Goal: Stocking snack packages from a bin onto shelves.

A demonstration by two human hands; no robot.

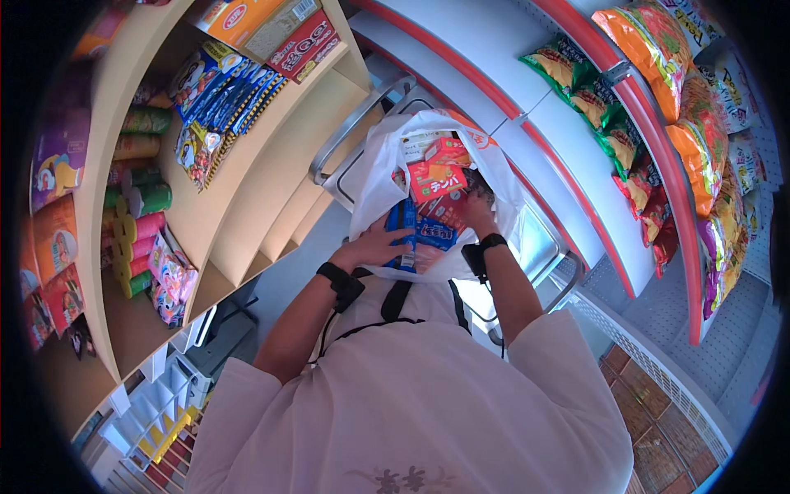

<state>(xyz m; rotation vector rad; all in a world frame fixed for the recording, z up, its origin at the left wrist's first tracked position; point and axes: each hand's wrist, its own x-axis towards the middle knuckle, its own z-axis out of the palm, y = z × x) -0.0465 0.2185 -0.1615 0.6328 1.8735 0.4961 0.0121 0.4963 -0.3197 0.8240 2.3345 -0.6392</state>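
Note:
Right in front of me a white plastic bag [378,167] stands with its mouth wide, filled with packaged snacks. My left hand [378,244] lies over the near left rim, fingers spread across a long blue packet [404,216]. Beside it is another blue snack packet [436,231]. My right hand [478,213] reaches into the bag's right side, by a dark package [478,182]; its fingertips are partly hidden, so a grip cannot be made out. Red-orange boxes [437,180] with Japanese writing lie on top, with a white box [423,147] behind them.
Under the bag is a metal surface with tubular rails [333,139]. A wooden shelf [231,228] at left holds snack packets [228,92] and canisters [151,197]. Red-edged white shelves [481,55] on the right carry chip bags [703,136]. A white perforated panel [654,370] stands lower right.

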